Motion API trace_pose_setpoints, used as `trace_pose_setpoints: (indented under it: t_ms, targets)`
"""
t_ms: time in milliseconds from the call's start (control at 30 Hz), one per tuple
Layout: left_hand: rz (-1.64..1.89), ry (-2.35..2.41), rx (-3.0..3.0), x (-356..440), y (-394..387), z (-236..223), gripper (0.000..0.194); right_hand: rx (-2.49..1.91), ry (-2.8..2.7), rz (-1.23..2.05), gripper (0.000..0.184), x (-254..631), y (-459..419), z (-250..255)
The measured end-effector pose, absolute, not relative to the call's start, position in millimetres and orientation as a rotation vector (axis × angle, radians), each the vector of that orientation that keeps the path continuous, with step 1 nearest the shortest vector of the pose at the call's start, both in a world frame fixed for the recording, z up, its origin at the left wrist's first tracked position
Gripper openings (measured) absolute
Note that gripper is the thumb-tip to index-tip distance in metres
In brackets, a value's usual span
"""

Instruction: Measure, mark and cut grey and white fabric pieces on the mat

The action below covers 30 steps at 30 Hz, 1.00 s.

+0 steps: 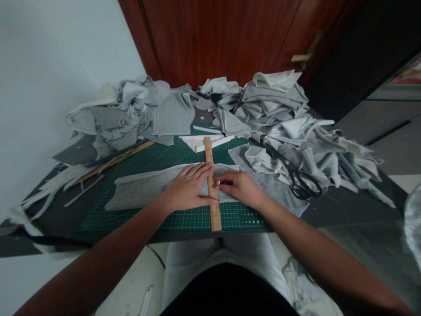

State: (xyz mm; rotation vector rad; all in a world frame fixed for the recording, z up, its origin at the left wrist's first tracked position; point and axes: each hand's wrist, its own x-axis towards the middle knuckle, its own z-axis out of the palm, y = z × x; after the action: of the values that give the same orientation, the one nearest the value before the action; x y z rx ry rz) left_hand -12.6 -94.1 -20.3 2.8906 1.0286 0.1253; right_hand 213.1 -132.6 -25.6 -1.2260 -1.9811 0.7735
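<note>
A short wooden ruler (215, 217) lies front to back across a folded strip of light grey knit fabric (136, 191). The fabric rests on a green gridded cutting mat (184, 223). My left hand (190, 188) is spread flat over the cloth, its fingertips and thumb pressing the ruler's left side. At the ruler's right edge, my right hand (242, 188) is closed in a pinch against the fabric. Whatever its fingertips hold, if anything, is too small to make out.
Black-handled scissors (304, 184) lie on the right beside a heap of grey and white scraps (276, 103). Another scrap heap (125, 114) stands back left. A longer wooden ruler (131, 153) lies under cut strips. A white offcut (197, 142) sits beyond the short ruler.
</note>
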Motion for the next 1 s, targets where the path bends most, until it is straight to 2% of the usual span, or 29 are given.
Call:
trace_pose_setpoints:
  t_ms: [800, 1000]
  targets:
    - [0.112, 1.020, 2.850, -12.3, -91.5, -21.9, 0.102, -1.204, -2.068, 0.964, 0.010, 215.1, -171.5, -13.6]
    - [0.082, 1.037, 2.827, -11.5, -92.2, -19.9, 0.104, -1.116, -2.136, 0.961, 0.014, 218.2, -174.2, -16.4]
